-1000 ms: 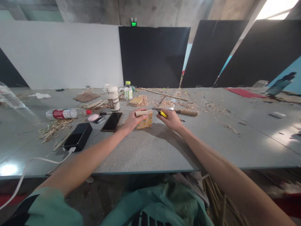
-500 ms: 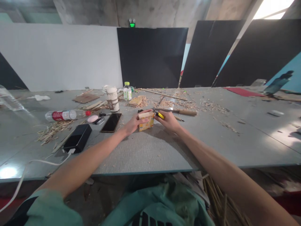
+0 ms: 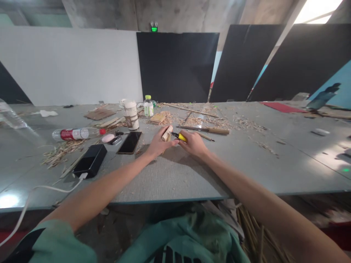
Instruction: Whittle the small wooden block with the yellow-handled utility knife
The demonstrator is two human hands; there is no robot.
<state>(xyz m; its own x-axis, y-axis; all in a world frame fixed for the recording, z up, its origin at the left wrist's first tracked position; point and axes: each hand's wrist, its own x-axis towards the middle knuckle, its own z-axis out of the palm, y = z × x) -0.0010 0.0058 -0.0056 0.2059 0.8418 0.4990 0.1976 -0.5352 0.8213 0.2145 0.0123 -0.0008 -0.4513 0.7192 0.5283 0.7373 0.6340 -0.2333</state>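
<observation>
Wooden block (image 3: 167,133) clasped in left grip (image 3: 159,144); yellow knife (image 3: 182,137) in right grip (image 3: 196,143), contact unclear; table edge (image 3: 170,201) under forearms (image 3: 117,178).

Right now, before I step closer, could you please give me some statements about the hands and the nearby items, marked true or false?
1. The right hand holds a yellow tool. True.
2. The left hand holds the phone. False: the left hand holds a pale wooden piece, and the phone lies on the table.
3. The red-capped bottle stands upright. False: the red-capped bottle lies on its side.
4. The green-capped bottle stands upright. True.
5. The white plug is apart from the black box. False: the white plug sits at the near end of the black box.
</observation>
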